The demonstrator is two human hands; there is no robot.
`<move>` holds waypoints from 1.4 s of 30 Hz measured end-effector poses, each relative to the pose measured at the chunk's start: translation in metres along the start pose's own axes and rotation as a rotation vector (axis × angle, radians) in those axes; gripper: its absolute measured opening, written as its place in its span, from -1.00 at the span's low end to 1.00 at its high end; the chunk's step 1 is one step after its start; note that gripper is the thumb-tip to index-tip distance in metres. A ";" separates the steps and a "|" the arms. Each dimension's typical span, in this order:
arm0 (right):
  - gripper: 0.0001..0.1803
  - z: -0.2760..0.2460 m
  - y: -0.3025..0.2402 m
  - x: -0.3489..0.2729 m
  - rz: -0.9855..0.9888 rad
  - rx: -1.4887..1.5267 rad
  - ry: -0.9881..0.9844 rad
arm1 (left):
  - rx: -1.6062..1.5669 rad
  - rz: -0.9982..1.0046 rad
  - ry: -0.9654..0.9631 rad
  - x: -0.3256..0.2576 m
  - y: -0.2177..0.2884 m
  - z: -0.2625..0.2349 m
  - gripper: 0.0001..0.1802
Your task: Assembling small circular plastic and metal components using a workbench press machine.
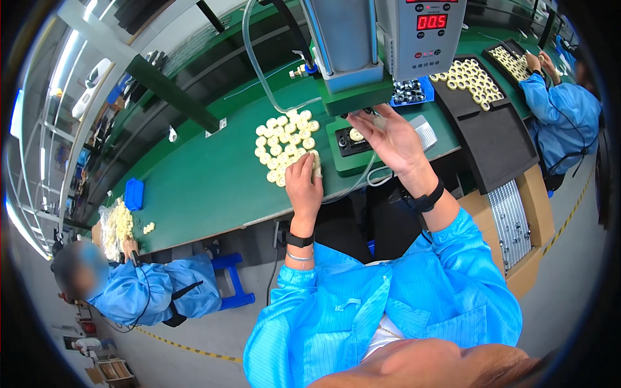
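My left hand [305, 185] is at the near right edge of a cluster of cream round parts [283, 139] on the green table. Its fingers are curled against one cream round part, partly hidden by them. My right hand [392, 141] is raised palm up under the green head of a press [356, 97]. Its fingertips are pinched together close to the underside of that head; what they hold is too small to make out. Below them, another cream round part [356, 134] sits in the black fixture [346, 143] on the press's green base.
A control box [420, 48] with a red display adjoins the press. Behind my right hand is a blue tray [424, 90] of small metal parts. A black tray [491, 132] holds more cream parts; a cardboard box [533, 213] stands below. Co-workers sit left and right.
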State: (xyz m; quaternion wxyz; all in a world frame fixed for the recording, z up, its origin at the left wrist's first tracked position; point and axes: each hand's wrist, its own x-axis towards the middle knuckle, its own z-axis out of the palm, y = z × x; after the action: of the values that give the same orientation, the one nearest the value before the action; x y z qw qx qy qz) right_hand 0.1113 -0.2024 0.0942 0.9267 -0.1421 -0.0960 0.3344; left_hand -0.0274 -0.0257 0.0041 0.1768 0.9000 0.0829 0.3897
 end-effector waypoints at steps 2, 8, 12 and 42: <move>-0.57 0.000 -0.001 -0.006 -0.014 -0.008 -0.083 | -0.008 0.001 -0.007 0.001 0.003 0.001 -0.53; -0.43 -0.009 -0.015 -0.008 -0.005 -0.358 -0.198 | -0.048 0.030 -0.016 0.004 0.011 0.003 -0.54; -0.51 -0.034 -0.061 -0.002 -0.394 -1.394 -0.052 | -0.049 0.044 -0.007 0.002 0.014 -0.002 -0.55; -0.44 -0.099 -0.052 -0.031 -0.911 -2.495 0.316 | -0.052 -0.075 0.039 -0.026 0.008 -0.020 -0.53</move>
State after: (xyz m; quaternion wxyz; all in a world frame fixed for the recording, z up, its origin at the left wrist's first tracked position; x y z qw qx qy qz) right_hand 0.1453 -0.2806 0.0150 0.2074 -0.8803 -0.2664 -0.3332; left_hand -0.0596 -0.0351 0.0026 0.2131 0.8835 0.1100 0.4024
